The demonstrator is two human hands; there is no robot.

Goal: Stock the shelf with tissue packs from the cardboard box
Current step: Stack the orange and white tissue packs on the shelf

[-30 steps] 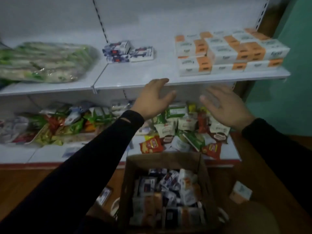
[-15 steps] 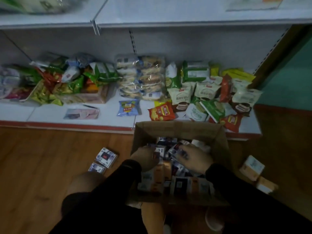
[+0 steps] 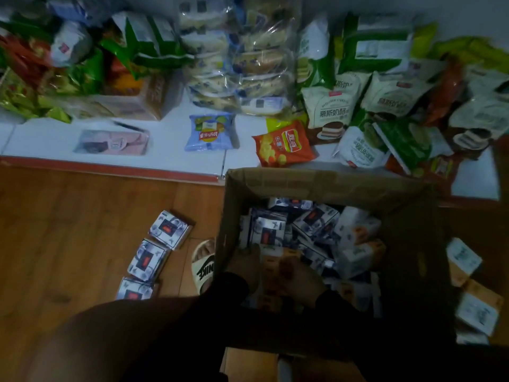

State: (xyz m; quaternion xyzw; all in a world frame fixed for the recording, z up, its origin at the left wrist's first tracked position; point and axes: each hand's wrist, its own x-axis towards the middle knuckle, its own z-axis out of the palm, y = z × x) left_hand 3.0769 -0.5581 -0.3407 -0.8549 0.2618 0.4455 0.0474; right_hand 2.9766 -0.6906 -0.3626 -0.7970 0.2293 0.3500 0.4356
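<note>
**Both hands deep in the tissue box**

Head view: a person's left hand (image 3: 245,264) and right hand (image 3: 298,274) reach into the cardboard box (image 3: 316,186) on the wooden floor (image 3: 82,216), among jumbled tissue packs (image 3: 316,219). It is too dark to tell whether the fingers grip anything. Three packs (image 3: 150,261) lie left of the box; snack bags crowd the bottom shelf (image 3: 165,150).

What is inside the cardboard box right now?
The cardboard box holds jumbled tissue packs, dark-printed and white-orange. Both hands, left hand and right hand, reach among them. Lower layers and the box floor are covered.
</note>
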